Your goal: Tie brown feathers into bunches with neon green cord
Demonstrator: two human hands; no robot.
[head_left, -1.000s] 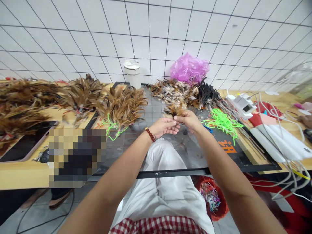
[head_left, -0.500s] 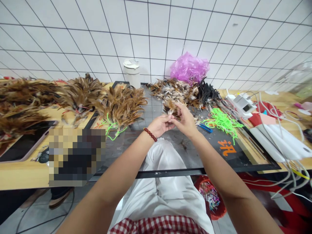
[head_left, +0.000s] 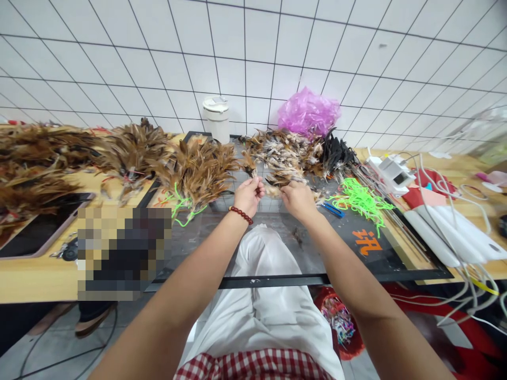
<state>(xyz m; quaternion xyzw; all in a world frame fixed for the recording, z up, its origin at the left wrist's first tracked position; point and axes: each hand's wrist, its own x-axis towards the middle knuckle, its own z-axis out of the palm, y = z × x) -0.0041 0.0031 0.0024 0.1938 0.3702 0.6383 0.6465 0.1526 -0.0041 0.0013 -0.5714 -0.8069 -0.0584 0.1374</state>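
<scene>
A small tuft of brown feathers (head_left: pixel 249 162) points up and away from the person, pinched in the left hand (head_left: pixel 247 196); that grip is closed on its pale base. It sits over the middle of the desk (head_left: pixel 31 279), between a full brown feather bundle (head_left: pixel 198 171) and a loose feather pile (head_left: pixel 277 150). The right hand (head_left: pixel 298 201) reaches down at the near edge of that pile, fingers bent; from here I can't tell whether its grip has closed on anything.

Green cords (head_left: pixel 184 200) lie at the near end of the bundle. Black feathers (head_left: pixel 336 153) adjoin the pile on its right, and a crumpled pink-purple bag (head_left: pixel 309 112) rests behind it. A blue tool (head_left: pixel 333 209) lies just beside the right wrist, near a tangled heap of bright green cord (head_left: pixel 362 200).

Farther out, a lidded white cup (head_left: pixel 217 121) stands upright by the tiled wall (head_left: pixel 261 47), and a dark-screened phone (head_left: pixel 43 224) lies well to the left.
</scene>
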